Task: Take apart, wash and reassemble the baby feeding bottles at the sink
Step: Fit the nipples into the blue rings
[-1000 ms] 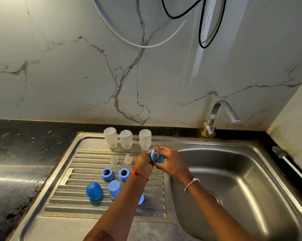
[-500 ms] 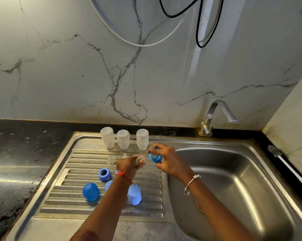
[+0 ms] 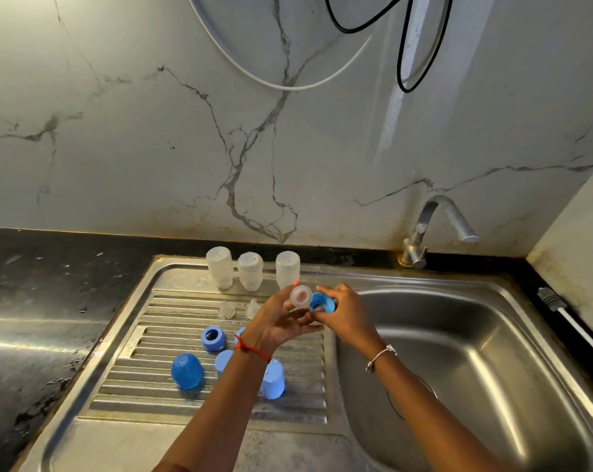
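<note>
My left hand (image 3: 281,321) holds a clear silicone teat (image 3: 301,296) by its rim, wide end toward me. Right beside it my right hand (image 3: 346,311) grips a blue screw ring (image 3: 322,302); teat and ring nearly touch above the draining board's right edge. Three clear bottle bodies (image 3: 251,270) stand upside down in a row at the back of the draining board (image 3: 145,379). Two more clear teats (image 3: 226,310) lie in front of them. A blue ring (image 3: 213,338) and three blue caps (image 3: 187,372) sit nearer me, partly hidden by my left forearm.
The steel sink basin (image 3: 475,369) lies to the right, with a tap (image 3: 435,226) at its back corner. Black countertop (image 3: 32,318) runs along the left. A white hose (image 3: 574,325) crosses the right edge. Cables hang on the marble wall.
My left hand went down to the draining board, picked up a clear teat and raised it next to the blue ring in my right hand.
</note>
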